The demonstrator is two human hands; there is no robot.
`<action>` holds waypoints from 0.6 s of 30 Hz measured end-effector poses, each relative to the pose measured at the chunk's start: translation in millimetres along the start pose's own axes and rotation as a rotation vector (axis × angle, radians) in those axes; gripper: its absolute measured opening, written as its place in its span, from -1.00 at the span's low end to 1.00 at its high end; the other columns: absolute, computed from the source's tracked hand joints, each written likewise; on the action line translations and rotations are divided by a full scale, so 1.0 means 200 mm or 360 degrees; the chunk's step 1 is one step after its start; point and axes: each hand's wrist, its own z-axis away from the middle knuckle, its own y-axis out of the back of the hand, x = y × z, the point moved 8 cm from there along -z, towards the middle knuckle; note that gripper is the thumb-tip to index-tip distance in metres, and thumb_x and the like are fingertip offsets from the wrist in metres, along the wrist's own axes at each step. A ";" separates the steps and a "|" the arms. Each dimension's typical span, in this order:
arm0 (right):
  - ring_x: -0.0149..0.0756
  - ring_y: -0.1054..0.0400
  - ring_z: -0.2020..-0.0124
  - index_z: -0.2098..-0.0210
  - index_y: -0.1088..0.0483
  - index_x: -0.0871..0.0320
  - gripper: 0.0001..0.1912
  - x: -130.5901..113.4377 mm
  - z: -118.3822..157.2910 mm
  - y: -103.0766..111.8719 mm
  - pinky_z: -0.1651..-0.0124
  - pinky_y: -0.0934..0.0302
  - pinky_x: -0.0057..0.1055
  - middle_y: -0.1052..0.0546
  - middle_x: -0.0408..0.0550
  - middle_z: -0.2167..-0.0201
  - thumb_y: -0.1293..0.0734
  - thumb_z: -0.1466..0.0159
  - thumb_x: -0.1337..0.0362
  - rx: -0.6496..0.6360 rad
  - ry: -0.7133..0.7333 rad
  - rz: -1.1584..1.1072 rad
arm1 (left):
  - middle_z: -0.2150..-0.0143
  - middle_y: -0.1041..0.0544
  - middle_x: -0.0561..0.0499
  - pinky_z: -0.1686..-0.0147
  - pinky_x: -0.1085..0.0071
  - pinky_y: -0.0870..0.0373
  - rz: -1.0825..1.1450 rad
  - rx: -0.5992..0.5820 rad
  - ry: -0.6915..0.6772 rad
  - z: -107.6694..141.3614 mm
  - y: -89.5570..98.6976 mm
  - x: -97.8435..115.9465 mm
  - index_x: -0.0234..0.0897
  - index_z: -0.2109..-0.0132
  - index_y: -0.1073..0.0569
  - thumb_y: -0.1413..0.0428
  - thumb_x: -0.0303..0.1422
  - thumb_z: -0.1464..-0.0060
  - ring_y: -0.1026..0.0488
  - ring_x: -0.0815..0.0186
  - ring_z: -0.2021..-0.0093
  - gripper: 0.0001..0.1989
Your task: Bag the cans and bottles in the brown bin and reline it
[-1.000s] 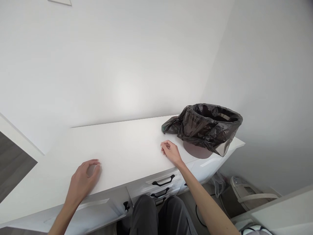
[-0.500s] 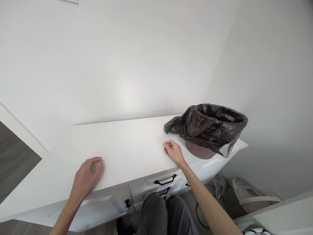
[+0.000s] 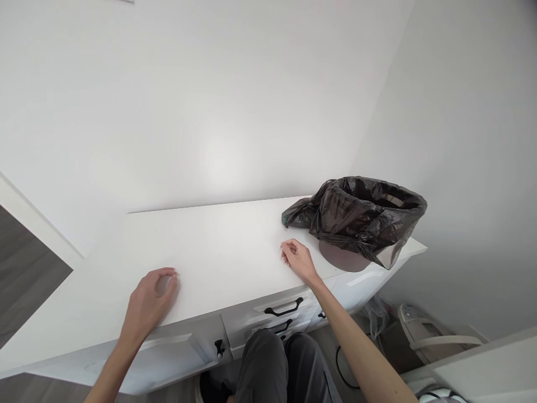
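Note:
My left hand rests on the left part of the white countertop, fingers curved and thumb apart from them, with nothing held. Farther right, my right hand lies on the same top, fingers curled in loosely toward the thumb and nothing visible in them. Just beyond and right of it stands a bin lined with a black plastic bag; the bag's knotted end sticks out to the left. The brownish lower part of the bin shows below the bag.
Below the countertop are white drawers with black handles and a cabinet door. My knees are under the front edge. On the floor at the lower right lie a beige appliance and a clear plastic bag. White walls rise behind and right.

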 end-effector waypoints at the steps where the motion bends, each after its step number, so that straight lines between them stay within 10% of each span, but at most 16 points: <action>1: -0.35 -0.35 0.53 0.33 -0.40 0.09 -0.59 0.00 0.00 0.00 0.45 -0.21 -0.42 -0.51 -0.13 0.50 -0.34 -0.31 -0.14 -0.0001 0.0002 0.0001 | -0.06 -0.64 -0.08 -0.03 0.13 -0.50 0.0000 0.0004 -0.0002 0.00 0.00 0.00 -0.15 0.08 -0.55 -0.01 -0.04 -0.15 -0.57 0.02 -0.02 -0.62; 18: -0.32 -0.37 0.51 0.33 -0.42 0.09 -0.62 -0.01 0.00 0.00 0.43 -0.23 -0.40 -0.51 -0.13 0.48 -0.32 -0.33 -0.11 -0.0008 0.0036 0.0034 | -0.08 -0.63 -0.07 -0.01 0.12 -0.49 -0.0002 -0.0024 -0.0005 0.00 -0.01 -0.01 -0.15 0.09 -0.53 -0.02 -0.05 -0.16 -0.55 -0.01 -0.08 -0.64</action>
